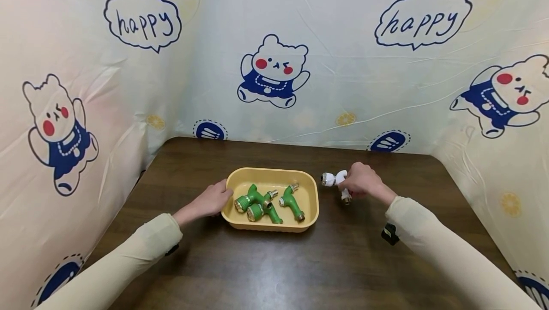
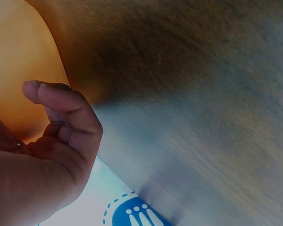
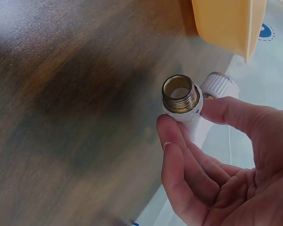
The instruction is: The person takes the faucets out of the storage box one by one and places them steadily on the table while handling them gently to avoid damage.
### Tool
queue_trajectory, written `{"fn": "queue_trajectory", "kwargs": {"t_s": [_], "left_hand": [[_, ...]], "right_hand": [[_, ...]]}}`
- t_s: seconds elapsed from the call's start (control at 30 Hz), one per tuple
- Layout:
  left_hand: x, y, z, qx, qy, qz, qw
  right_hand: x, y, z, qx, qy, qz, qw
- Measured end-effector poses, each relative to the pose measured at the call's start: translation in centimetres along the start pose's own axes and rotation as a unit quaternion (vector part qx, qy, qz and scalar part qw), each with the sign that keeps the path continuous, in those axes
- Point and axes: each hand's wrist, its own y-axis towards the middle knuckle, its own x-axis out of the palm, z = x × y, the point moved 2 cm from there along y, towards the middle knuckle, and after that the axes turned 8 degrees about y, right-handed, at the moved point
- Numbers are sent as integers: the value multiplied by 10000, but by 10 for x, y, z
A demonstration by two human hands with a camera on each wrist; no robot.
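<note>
A yellow plastic tub point(image 1: 274, 227) stands on the dark wooden table, and my left hand point(image 1: 216, 198) grips its left rim. In the left wrist view, curled fingers point(image 2: 68, 101) lie against the tub's wall. Inside are three green Y-shaped pipe fittings; two overlap at the left, while one green fitting point(image 1: 293, 204) lies apart at the right. Just right of the tub, my right hand point(image 1: 363, 179) pinches a white Y-shaped pipe fitting point(image 1: 329, 180) between thumb and fingers. Its threaded brass end point(image 3: 181, 96) faces the right wrist camera, with a ribbed white collar behind.
The brown table point(image 1: 274, 272) extends in front of the tub and to both sides. Pale fabric point(image 1: 343, 71) printed with cartoon bears encloses it at the back and sides. A small black device point(image 1: 390, 233) sits beneath the right sleeve.
</note>
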Motion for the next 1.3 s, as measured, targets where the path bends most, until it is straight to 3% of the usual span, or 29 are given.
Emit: {"fn": "queue_trajectory", "kwargs": {"t_s": [0.17,0.2,0.3,0.53,0.63,1.3], "left_hand": [[13,21,-35,307,54,87,9995],[14,23,-36,224,39,56,9997],[12,19,-31,186,48,67,9998],[-6,-12,20,-175,12,110,9998],[-7,-17,28,-340,113,81,9993],[-8,-16,26,-377,121,79,9992]], "right_hand": [[-1,1,2,-40,-51,88,9999],[-1,1,3,-45,-46,94,9999],[-1,2,5,-73,-20,85,9999],[-1,4,8,14,-2,95,10000],[0,6,10,45,-7,92,9999],[-4,8,14,67,-44,124,9999]]}}
